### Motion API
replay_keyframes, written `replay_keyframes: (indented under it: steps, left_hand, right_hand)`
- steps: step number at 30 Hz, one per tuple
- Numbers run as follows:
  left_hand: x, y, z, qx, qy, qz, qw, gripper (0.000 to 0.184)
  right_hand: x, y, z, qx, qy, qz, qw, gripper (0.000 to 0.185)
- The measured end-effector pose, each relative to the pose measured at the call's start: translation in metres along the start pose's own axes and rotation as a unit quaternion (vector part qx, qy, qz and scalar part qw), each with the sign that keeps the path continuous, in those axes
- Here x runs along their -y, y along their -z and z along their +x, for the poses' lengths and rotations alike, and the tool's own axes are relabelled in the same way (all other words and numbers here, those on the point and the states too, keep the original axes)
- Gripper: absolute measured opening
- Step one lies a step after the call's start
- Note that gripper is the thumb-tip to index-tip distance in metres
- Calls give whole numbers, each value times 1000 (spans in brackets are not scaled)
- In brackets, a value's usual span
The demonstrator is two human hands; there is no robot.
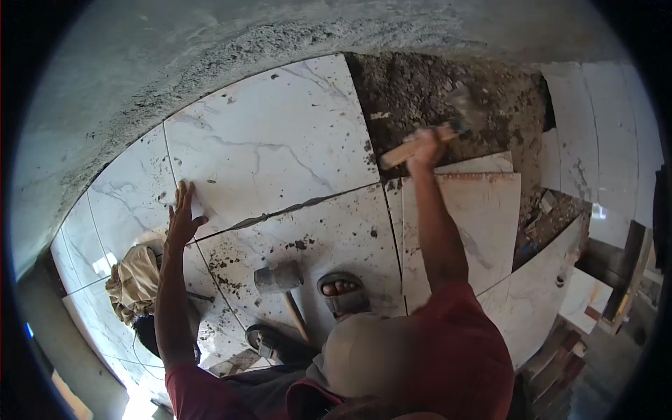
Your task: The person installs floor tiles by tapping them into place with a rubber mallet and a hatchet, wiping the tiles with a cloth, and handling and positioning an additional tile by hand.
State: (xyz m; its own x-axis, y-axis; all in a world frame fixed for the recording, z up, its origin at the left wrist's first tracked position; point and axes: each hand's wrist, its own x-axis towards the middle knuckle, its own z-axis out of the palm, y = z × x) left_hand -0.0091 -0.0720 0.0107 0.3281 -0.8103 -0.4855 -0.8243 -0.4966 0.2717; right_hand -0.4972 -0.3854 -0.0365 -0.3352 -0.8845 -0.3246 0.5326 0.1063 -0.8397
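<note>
My left hand (183, 218) lies with its fingers stretched out on a large white marbled tile (266, 140). My right hand (427, 150) is closed round a wooden-handled tool (399, 155). Motion blurs the tool's grey head, so I cannot tell whether it is a hammer or a trowel. It is over the dark, rough mortar bed (413, 84), just right of the marbled tile's edge. Between my left arm and my foot, a mallet (278, 277) with a wide grey head and a wooden handle rests on the tiles.
A rough cement wall (210, 42) curves behind the tiles. Loose tile pieces (483, 224) overlap at the right. A tan cloth bag (134, 281) sits left of my arm. Crumbs of mortar (227, 273) dot the tiles by my sandalled foot (343, 294). Wood scraps (630, 273) lie far right.
</note>
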Motion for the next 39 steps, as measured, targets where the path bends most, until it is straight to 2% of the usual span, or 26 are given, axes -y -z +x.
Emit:
replay_keyframes:
  steps: [1, 2, 5, 6, 7, 9, 11, 12, 14, 17, 19, 20, 21, 23, 29, 32, 34, 35, 36, 37, 38, 39]
  left_hand:
    - [-2, 0, 4, -9, 4, -5, 1000, 103]
    - [-2, 0, 2, -9, 1, -6, 1000, 103]
    - [2, 0, 1, 6, -4, -2, 1000, 104]
    - [2, 0, 2, 12, -3, -7, 1000, 104]
    - [7, -6, 1, 10, -3, -9, 1000, 104]
    - [14, -7, 5, -2, -37, -12, 999, 105]
    - [12, -3, -5, 5, -19, -5, 1000, 104]
    - [1, 0, 1, -2, 0, -8, 1000, 102]
    - [-4, 1, 3, 0, 6, -3, 1000, 102]
    - [-3, 2, 3, -1, 16, 4, 1000, 103]
    - [-3, 1, 1, -4, 2, -9, 1000, 103]
    - [-5, 3, 0, -2, 7, -8, 1000, 102]
    - [-6, 6, 7, -14, 5, -8, 1000, 102]
    - [-3, 4, -1, -5, -6, -14, 1000, 103]
    - [6, -1, 0, 4, -7, -24, 1000, 105]
    - [0, 5, 3, 14, 8, -32, 999, 105]
    - [1, 3, 1, 2, -5, -31, 999, 105]
    - [1, 3, -3, 5, -4, -34, 999, 105]
    - [-1, 4, -2, 8, 2, -22, 1000, 105]
    - [-3, 5, 2, 5, 8, -10, 1000, 106]
    - [-5, 6, 2, 11, 18, -9, 1000, 106]
    - [-7, 8, -3, 10, 18, -9, 1000, 106]
  right_hand:
    - [11, -13, 18, -14, 2, -34, 999, 7]
    - [25, -5, 37, 88, 46, 38, 994, 13]
    - [59, -45, 48, 21, 36, 86, 995, 13]
    - [31, -42, 42, 52, 97, 63, 992, 9]
    - [-22, -38, 36, 30, 93, 37, 995, 8]
    - [-42, -58, 31, 12, 96, 20, 995, 8]
    - [-25, -62, 32, 36, 38, -22, 998, 13]
    - [-12, -66, 43, 88, 38, 0, 995, 17]
    - [10, -86, 65, 91, 39, 120, 988, 15]
    - [19, -120, 82, 87, 56, 123, 987, 13]
    - [-43, -119, 77, 56, 61, 110, 990, 14]
    - [-62, -121, 79, 22, 74, 100, 992, 16]
    - [-59, -131, 93, 30, 79, 108, 991, 16]
    - [-54, -113, 105, 55, -24, 65, 996, 15]
    - [-28, -104, 73, 45, 60, 87, 993, 12]
    - [-4, -111, 52, 41, 79, 68, 994, 15]
    - [4, -115, 43, 11, 121, -21, 992, 24]
    - [-15, -102, 50, 11, 120, -25, 992, 24]
    - [-47, -86, 65, 21, 138, -89, 986, 28]
    - [-48, -106, 56, 33, 158, -148, 976, 33]
    - [-27, -106, 45, 44, 18, -171, 984, 38]
    - [-14, -103, 38, 45, 19, -171, 984, 38]
